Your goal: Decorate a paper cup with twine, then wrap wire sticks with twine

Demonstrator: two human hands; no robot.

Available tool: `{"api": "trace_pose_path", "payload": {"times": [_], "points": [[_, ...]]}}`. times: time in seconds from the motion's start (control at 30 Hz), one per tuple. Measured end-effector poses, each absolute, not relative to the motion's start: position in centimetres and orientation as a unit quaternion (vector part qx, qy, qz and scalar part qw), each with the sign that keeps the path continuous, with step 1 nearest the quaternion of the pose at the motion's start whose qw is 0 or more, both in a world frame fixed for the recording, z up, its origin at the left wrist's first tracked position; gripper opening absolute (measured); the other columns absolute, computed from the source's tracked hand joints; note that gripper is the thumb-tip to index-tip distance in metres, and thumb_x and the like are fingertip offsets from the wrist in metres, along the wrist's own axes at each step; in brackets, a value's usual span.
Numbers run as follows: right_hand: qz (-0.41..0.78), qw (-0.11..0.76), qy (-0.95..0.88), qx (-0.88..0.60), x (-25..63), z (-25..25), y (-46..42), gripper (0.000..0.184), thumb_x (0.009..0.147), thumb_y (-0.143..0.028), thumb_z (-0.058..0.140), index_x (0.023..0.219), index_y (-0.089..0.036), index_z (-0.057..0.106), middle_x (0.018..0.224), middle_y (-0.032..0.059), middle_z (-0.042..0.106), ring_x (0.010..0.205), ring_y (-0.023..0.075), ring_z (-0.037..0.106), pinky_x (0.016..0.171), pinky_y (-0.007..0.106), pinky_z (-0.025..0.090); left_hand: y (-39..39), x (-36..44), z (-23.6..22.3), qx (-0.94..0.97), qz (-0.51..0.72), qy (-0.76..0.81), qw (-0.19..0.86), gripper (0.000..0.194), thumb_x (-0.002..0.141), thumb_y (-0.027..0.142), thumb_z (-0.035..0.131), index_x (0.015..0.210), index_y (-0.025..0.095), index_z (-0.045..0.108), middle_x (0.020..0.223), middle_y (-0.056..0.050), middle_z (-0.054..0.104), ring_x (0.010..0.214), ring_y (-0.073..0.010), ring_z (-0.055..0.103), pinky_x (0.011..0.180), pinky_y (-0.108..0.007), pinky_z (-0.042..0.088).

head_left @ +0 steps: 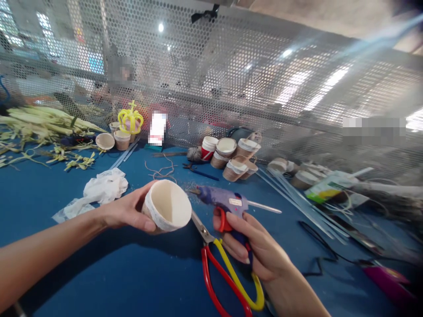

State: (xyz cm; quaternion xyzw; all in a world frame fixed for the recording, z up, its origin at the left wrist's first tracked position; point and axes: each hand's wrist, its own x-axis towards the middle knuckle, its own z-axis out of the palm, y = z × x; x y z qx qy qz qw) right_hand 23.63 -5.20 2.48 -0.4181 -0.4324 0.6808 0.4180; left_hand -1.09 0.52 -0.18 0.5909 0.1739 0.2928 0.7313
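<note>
My left hand (pixel 135 210) is closed around a small cup (pixel 168 205) with a white lace rim and a pale inside, its mouth tilted toward me. A blue hot glue gun (pixel 224 198) with a red trigger is gripped in my right hand (pixel 254 246). Its nozzle points left, close to the cup's rim, and a clear glue stick (pixel 266 207) juts from its back. Beneath the glue gun, scissors (pixel 211 257) with one red and one yellow handle lie on the blue table (pixel 109 277).
Crumpled white cloth (pixel 105 187) lies left. Behind are several cups (pixel 235 168), pliers (pixel 200 171), a yellow crown (pixel 131 119) and a lit phone (pixel 157 127). Pale husks (pixel 39 121) are piled far left; glue sticks (pixel 300 204) lie right, near a black cord (pixel 319 242). Perforated metal (pixel 185 79) stands behind.
</note>
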Motion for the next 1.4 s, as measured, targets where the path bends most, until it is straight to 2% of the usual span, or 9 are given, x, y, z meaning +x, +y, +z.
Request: {"api": "trace_pose_path", "payload": {"times": [0.27,0.57,0.77,0.97,1.1,1.17,1.27,1.33,1.4], "points": [[0.726,0.386,-0.418,-0.386,23.5,2.0,-5.3,0.026,0.074,-0.033,0.058,0.065,-0.009,0.061,0.03,-0.0066,0.036,0.024,0.0011,0.026,0.027,0.012,0.02,0.4,-1.2,-0.1,0.609,0.285,0.208,0.71,0.07,0.051,0.031,0.073,0.115,0.024,0.043,0.088,-0.003,0.06,0.08,-0.0185,0.056,0.063,-0.023,0.045],[0.781,0.413,-0.354,-0.307,23.4,1.7,-4.8,0.02,0.074,-0.031,0.06,0.074,-0.012,0.066,0.036,-0.0081,0.035,0.027,-0.0023,0.022,0.027,0.008,0.02,0.1,-0.9,0.7,0.663,0.282,0.202,0.664,0.07,0.054,0.018,0.07,0.116,0.03,0.041,0.103,-0.003,0.056,0.097,-0.0215,0.053,0.079,-0.031,0.043],[0.79,0.414,-0.335,-0.304,22.8,1.4,-5.0,0.017,0.07,-0.029,0.062,0.072,-0.012,0.064,0.052,-0.0035,0.051,0.026,-0.0035,0.024,0.025,0.009,0.02,0.1,-0.8,0.4,0.632,0.29,0.214,0.687,0.064,0.051,0.019,0.073,0.108,0.034,0.05,0.101,0.002,0.058,0.094,-0.0191,0.056,0.076,-0.028,0.044],[0.81,0.385,-0.327,-0.299,22.8,0.7,-5.0,0.021,0.073,-0.03,0.06,0.068,-0.01,0.064,0.036,-0.007,0.039,0.026,-0.0014,0.023,0.026,0.01,0.02,0.1,-0.7,0.3,0.605,0.292,0.196,0.714,0.061,0.05,0.018,0.074,0.105,0.035,0.053,0.099,0.003,0.059,0.095,-0.0186,0.056,0.078,-0.027,0.042],[0.813,0.393,-0.308,-0.3,22.6,0.7,-5.1,0.018,0.07,-0.029,0.063,0.072,-0.011,0.064,0.047,-0.0035,0.051,0.026,-0.0027,0.024,0.025,0.01,0.018,0.2,-0.7,0.2,0.59,0.295,0.172,0.732,0.058,0.051,0.021,0.075,0.103,0.034,0.055,0.1,0.003,0.059,0.092,-0.0179,0.056,0.077,-0.026,0.042],[0.804,0.4,-0.313,-0.311,22.6,0.9,-5.1,0.018,0.068,-0.029,0.064,0.073,-0.012,0.064,0.052,-0.0025,0.055,0.026,-0.0028,0.024,0.025,0.011,0.016,0.3,-0.6,0.0,0.588,0.303,0.166,0.731,0.058,0.051,0.021,0.075,0.104,0.033,0.054,0.1,0.003,0.059,0.093,-0.0175,0.055,0.078,-0.026,0.041],[0.757,0.41,-0.37,-0.348,22.7,1.3,-5.4,0.02,0.073,-0.031,0.059,0.071,-0.011,0.062,0.037,-0.006,0.043,0.026,0.0,0.024,0.027,0.013,0.017,0.7,-0.8,-0.4,0.584,0.315,0.177,0.727,0.063,0.049,0.02,0.076,0.106,0.031,0.052,0.099,0.002,0.059,0.092,-0.0176,0.054,0.078,-0.026,0.041],[0.692,0.423,-0.428,-0.398,22.8,1.8,-5.7,0.024,0.076,-0.033,0.056,0.07,-0.01,0.061,0.032,-0.0064,0.038,0.027,0.0023,0.027,0.029,0.014,0.018,0.9,-0.9,-0.7,0.579,0.316,0.194,0.726,0.069,0.049,0.02,0.077,0.111,0.029,0.048,0.101,0.0,0.059,0.092,-0.0179,0.053,0.076,-0.025,0.041],[0.614,0.434,-0.475,-0.457,22.8,2.3,-5.9,0.026,0.076,-0.035,0.056,0.07,-0.01,0.06,0.032,-0.0047,0.042,0.029,0.0037,0.031,0.031,0.016,0.02,1.0,-0.9,-0.8,0.575,0.317,0.208,0.725,0.074,0.05,0.02,0.076,0.115,0.029,0.043,0.104,-0.001,0.057,0.091,-0.0173,0.053,0.074,-0.024,0.042]]}}
